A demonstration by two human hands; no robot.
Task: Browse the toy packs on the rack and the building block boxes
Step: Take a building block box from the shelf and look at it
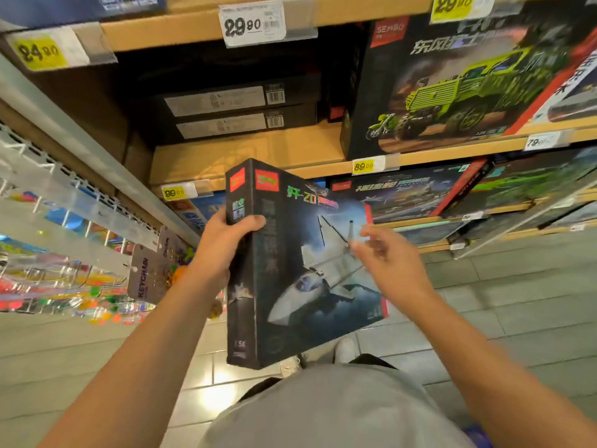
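Left hand: your left hand (pixel 223 244) grips the spine edge of one jet box (pixel 303 270), thumb across it, held upright in front of the shelves (pixel 245 150).
Right hand: your right hand (pixel 387 257) hovers just beside the box front, fingers loose, blurred, holding nothing.
Boxes: one green truck box (pixel 458 88) stands upper right; two flat black boxes (pixel 232 111) lie stacked on the shelf.
Rack: glossy toy packs (pixel 64 286) hang at left, too blurred to count; one cardboard keychain card (pixel 145 276).
Floor: pale tiles (pixel 517 305).
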